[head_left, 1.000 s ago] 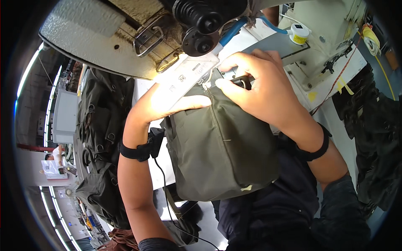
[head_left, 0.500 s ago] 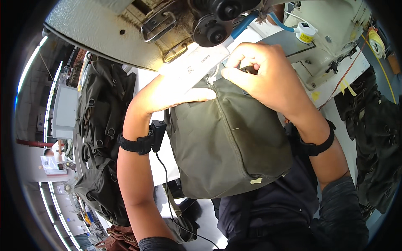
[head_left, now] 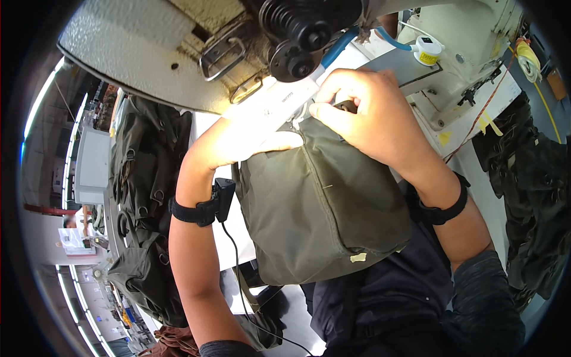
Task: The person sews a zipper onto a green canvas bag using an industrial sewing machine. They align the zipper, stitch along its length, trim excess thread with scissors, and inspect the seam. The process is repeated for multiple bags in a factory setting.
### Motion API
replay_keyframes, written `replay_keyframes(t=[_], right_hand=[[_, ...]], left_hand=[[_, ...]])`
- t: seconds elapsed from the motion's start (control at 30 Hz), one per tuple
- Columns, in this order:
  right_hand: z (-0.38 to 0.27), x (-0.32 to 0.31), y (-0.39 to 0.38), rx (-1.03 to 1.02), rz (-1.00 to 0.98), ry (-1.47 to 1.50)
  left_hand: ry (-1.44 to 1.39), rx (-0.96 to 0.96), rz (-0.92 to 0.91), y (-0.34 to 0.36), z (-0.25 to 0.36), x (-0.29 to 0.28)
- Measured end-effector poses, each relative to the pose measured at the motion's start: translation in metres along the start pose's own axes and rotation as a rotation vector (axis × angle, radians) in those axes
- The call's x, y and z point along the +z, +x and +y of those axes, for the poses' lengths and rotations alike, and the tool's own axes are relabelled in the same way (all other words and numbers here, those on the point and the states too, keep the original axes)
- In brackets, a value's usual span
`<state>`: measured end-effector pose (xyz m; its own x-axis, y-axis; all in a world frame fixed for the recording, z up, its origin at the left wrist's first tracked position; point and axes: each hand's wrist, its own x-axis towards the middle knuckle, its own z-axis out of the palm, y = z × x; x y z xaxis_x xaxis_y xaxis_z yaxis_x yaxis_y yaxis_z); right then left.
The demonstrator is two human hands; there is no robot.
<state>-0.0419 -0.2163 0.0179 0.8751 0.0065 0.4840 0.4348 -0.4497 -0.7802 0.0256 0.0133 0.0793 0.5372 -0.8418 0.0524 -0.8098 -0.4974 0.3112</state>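
An olive-green fabric bag (head_left: 321, 208) with a seam down its middle lies before me, its upper edge beneath the sewing machine head (head_left: 148, 53). My left hand (head_left: 244, 141) rests at the bag's upper left, thumb stretched flat on the fabric by the seam. Its other fingers are lost in glare and behind the machine. At the bag's upper right, my right hand (head_left: 375, 116) is closed, thumb and curled fingers gathering the fabric edge near a dark piece. The stitching spot is mostly covered by the machine.
Dark green bags (head_left: 143, 154) are heaped on the left, and more hang on the right (head_left: 529, 196). A brown fabric pile (head_left: 175, 340) sits at lower left. A black cable (head_left: 238, 279) runs from my left wristband. Another person (head_left: 80, 220) is far left.
The view has shifted slightly, so the machine head sits a little lower and further left. Both hands keep nearly the same places on the bag.
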Motion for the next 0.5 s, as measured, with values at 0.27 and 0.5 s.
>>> replay_keyframes(t=[0.27, 0.5], right_hand=[[0.0044, 0.0017, 0.0015, 0.004, 0.016, -0.015], [0.0001, -0.0014, -0.0002, 0.046, 0.004, -0.025]], left_hand=[[0.09, 0.021, 0.015, -0.0024, 0.0095, -0.0014], [0.099, 0.098, 0.03, -0.0043, 0.0033, 0.0021]])
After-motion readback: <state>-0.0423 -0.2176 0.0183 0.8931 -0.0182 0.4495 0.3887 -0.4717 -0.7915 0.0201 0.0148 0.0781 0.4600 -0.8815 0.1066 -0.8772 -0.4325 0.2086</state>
